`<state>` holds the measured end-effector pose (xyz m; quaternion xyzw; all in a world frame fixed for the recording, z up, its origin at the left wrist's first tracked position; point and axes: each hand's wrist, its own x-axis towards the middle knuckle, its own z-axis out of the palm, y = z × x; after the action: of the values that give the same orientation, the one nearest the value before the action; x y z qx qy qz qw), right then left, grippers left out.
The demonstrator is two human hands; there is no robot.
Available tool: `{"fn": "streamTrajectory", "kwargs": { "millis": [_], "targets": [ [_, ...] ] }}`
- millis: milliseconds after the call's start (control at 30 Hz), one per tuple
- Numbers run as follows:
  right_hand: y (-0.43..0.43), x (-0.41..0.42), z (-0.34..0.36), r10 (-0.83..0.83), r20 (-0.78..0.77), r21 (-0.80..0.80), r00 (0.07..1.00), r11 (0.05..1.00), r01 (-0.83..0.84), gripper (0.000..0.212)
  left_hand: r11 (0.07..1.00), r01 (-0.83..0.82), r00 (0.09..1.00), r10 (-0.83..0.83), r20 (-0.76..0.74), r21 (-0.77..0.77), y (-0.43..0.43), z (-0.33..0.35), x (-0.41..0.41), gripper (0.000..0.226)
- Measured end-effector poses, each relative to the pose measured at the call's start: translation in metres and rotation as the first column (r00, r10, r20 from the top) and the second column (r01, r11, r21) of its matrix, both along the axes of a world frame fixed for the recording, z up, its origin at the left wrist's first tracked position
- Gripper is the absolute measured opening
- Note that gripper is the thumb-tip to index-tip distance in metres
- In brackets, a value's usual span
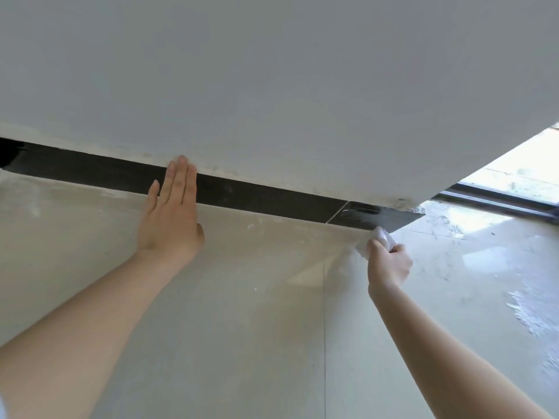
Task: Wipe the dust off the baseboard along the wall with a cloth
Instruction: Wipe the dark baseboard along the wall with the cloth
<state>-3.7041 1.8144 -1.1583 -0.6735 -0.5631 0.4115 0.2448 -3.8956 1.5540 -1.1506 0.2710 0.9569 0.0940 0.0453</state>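
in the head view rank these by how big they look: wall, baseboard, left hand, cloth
1. white wall, fills the upper half
2. black baseboard, a long thin strip
3. left hand, nearer the camera, so true size is unsure
4. white cloth, mostly hidden in the right hand

- Wall [272,86] reads plain off-white, with a dirty beige fringe along its bottom edge.
- Baseboard [257,195] is glossy black, and whitish smears streak its right end.
- Cloth [382,237] is white, right there at the baseboard's right end.
- Floor tiles [257,328] are pale cream, cut by one thin dark grout line [324,328].
- White splatter [526,316] flecks the floor's right edge.
- Door track [496,201] shows dark grey.
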Motion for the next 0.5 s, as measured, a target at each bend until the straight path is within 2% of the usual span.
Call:
{"fn": "streamTrajectory", "kwargs": {
  "millis": [167, 300, 400, 500],
  "targets": [
    [0.04, 0.007, 0.005, -0.237, -0.076, -0.034, 0.968, 0.971, 0.235, 0.028, 1.0, -0.026, 1.0, 0.026, -0.004, -0.004, 0.003, 0.002, 0.0, 0.091],
    [0.044, -0.014, 0.008, -0.235, -0.113, -0.063, 0.965, 0.971, 0.229, 0.025, 1.0, -0.003, 1.0, 0.003, 0.016, -0.011, -0.001, 0.005, -0.002, 0.091],
    [0.032, -0.032, 0.009, -0.253, -0.126, -0.026, 0.959, 0.967, 0.252, 0.011, 1.0, 0.008, 0.998, -0.008, 0.058, -0.003, -0.002, 0.009, -0.004, 0.095],
    [0.006, -0.043, 0.003, -0.113, -0.077, 0.082, 0.991, 0.989, 0.12, 0.014, 0.999, 0.027, 0.996, -0.024, 0.08, -0.03, -0.004, 0.013, -0.006, 0.098]
  ]
}}
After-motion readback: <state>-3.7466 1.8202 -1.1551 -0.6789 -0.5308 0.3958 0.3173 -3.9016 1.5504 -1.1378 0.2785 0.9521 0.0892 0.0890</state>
